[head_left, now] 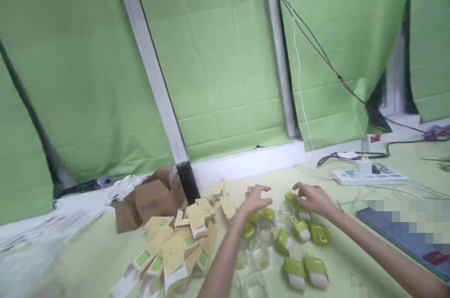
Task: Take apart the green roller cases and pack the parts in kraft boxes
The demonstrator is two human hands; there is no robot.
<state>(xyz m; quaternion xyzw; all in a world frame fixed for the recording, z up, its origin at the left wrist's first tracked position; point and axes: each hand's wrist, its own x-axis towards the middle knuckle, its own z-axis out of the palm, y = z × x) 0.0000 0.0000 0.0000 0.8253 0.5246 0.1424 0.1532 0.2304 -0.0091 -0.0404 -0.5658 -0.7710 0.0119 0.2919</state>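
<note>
Fingers of the left hand (256, 198) are spread with nothing between them, while those of the right hand (314, 198) curl at a green piece (291, 197), though whether they pinch it I cannot tell. Nearest, more green pieces (294, 270) already stand loose beside clear cups (260, 260); to the left, paper boxes (174, 252), seemingly opened, heap back toward brown cartons (152, 199), and how much is left inside doesn't show.

No legible text is showing; the brown cardboard box (153, 194) is bearing a purple mark (149, 206), possibly lettering, too blurred to read.
</note>
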